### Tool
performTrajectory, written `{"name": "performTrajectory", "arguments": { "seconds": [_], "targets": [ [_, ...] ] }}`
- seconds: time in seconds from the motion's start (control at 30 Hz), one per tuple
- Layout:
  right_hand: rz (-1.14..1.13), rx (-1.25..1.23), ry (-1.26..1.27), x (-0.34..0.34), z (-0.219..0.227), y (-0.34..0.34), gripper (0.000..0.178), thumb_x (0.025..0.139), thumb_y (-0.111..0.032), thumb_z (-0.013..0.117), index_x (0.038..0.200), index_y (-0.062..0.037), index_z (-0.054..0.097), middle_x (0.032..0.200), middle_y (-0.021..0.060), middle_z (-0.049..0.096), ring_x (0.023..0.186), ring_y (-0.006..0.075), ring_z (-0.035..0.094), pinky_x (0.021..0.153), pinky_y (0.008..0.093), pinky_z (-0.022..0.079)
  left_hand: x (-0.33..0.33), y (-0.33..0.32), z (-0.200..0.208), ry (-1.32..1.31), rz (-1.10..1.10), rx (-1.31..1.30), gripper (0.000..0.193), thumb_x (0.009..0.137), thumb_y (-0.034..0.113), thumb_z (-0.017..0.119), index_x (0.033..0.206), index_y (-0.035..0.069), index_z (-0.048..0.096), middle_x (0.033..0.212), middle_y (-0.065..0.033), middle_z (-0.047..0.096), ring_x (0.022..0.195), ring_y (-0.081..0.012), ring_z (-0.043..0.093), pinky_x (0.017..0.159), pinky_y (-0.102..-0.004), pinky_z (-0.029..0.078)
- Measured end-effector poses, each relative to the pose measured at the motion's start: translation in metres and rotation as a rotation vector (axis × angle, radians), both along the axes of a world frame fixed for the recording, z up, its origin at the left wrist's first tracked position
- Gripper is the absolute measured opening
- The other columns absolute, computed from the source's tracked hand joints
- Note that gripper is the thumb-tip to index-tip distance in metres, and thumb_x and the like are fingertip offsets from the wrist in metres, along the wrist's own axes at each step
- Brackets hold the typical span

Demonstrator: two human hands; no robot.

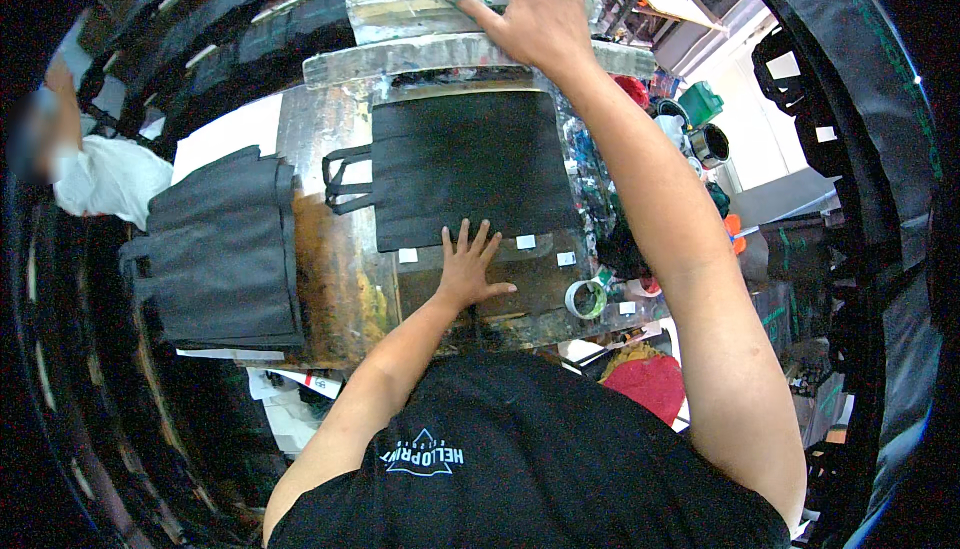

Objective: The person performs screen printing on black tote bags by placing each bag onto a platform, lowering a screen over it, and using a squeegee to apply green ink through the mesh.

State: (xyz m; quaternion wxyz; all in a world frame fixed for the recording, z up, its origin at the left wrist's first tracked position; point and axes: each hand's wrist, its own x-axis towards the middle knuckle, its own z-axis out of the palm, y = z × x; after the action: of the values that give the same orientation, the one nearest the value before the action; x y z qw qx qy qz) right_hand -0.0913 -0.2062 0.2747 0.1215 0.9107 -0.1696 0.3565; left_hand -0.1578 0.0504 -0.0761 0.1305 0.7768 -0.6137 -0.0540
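Shirt (560, 459) nearest, we find left hand (467, 271) splayed, empty, presumably steadying bag (470, 164); right hand (538, 19), grip unclear, at table (322, 279)'s far edge.

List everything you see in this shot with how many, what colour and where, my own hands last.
Flat black fabric bag with handles: one, black, centre
Stacked black fabric bags: several, black, left
Paint-smeared flat bars: two, grey-white, far end
Stained wooden worktable: one, brown, beneath the centre bag
Small square paper pieces: at least four, white, near side
Round tape roll: one, white, near right
Plastic container: one, green, far right
Open round can: one, dark, below the container
Co-worker's garment: one, white, far left
Left hand: one, bare, fingers spread over the centre bag's near edge
Right hand: one, bare, on the bars
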Motion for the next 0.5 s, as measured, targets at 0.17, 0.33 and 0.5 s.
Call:
{"name": "performTrajectory", "arguments": {
  "seconds": [0.17, 0.33, 0.5],
  "targets": [
    [0.016, 0.08, 0.015, 0.0006, -0.001, -0.0038, 0.067, 0.093, -0.071, 0.051, 0.103, -0.0098, 0.076, 0.102, 0.0177, 0.075, 0.105, 0.0356, 0.068, 0.094, 0.0577, 0.043, -0.0031, 0.0021, 0.0043, -0.009, 0.0, 0.071, 0.119, 0.074, 0.094, 0.049, 0.163, 0.017, 0.032, 0.171, -0.0132, 0.02, 0.156, -0.0462, 0.012, 0.118, -0.0765, 0.004],
    [-0.004, 0.054, 0.031, -0.0014, 0.0026, -0.001, 0.062, 0.094, -0.069, 0.053, 0.106, -0.011, 0.074, 0.101, 0.0162, 0.074, 0.102, 0.0332, 0.068, 0.091, 0.0504, 0.043, -0.0003, 0.0023, 0.0082, -0.001, -0.002, 0.117, 0.118, 0.074, 0.093, 0.05, 0.163, 0.017, 0.032, 0.172, -0.0126, 0.019, 0.156, -0.0463, 0.011, 0.118, -0.0761, 0.005],
    [0.004, 0.043, 0.011, -0.0038, 0.0022, -0.0002, 0.057, 0.093, -0.066, 0.056, 0.102, -0.0113, 0.073, 0.096, 0.0154, 0.074, 0.099, 0.0344, 0.069, 0.091, 0.0524, 0.043, -0.0045, 0.0022, 0.0075, 0.007, -0.006, 0.108, 0.117, 0.074, 0.092, 0.051, 0.162, 0.016, 0.035, 0.17, -0.016, 0.022, 0.156, -0.0466, 0.013, 0.118, -0.0754, 0.006]
  ]
}}
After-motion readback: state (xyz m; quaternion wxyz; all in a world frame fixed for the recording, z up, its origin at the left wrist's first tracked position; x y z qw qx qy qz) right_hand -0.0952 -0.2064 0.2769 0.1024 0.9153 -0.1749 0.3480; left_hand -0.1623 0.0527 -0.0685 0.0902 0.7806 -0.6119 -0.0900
